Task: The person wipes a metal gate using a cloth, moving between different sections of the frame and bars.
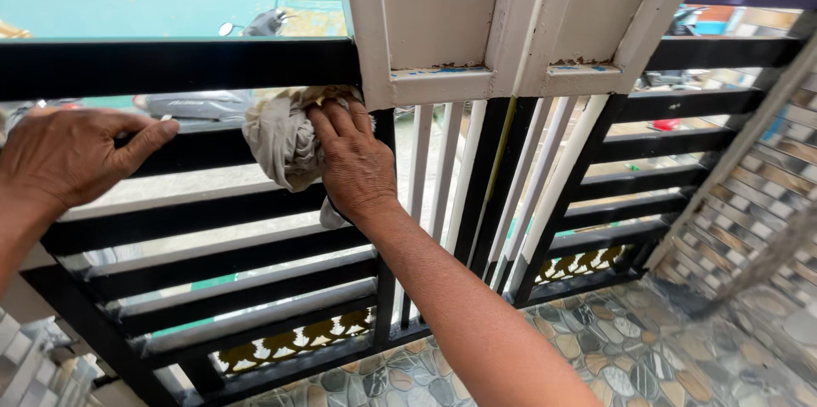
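A crumpled beige cloth rag (285, 139) is pressed against a black metal gate with horizontal slats (213, 228) by the right hand (353, 160), whose fingers are closed over the bunched fabric just below the gate's top rail. The rag is held beside a white painted panel with chipped lower edges (442, 24). The left hand (72, 156) is laid well apart on a slat further left, fingers curled over it and thumb stretched along it. A floor of multicoloured pebble-pattern tiles (613, 347) is seen below.
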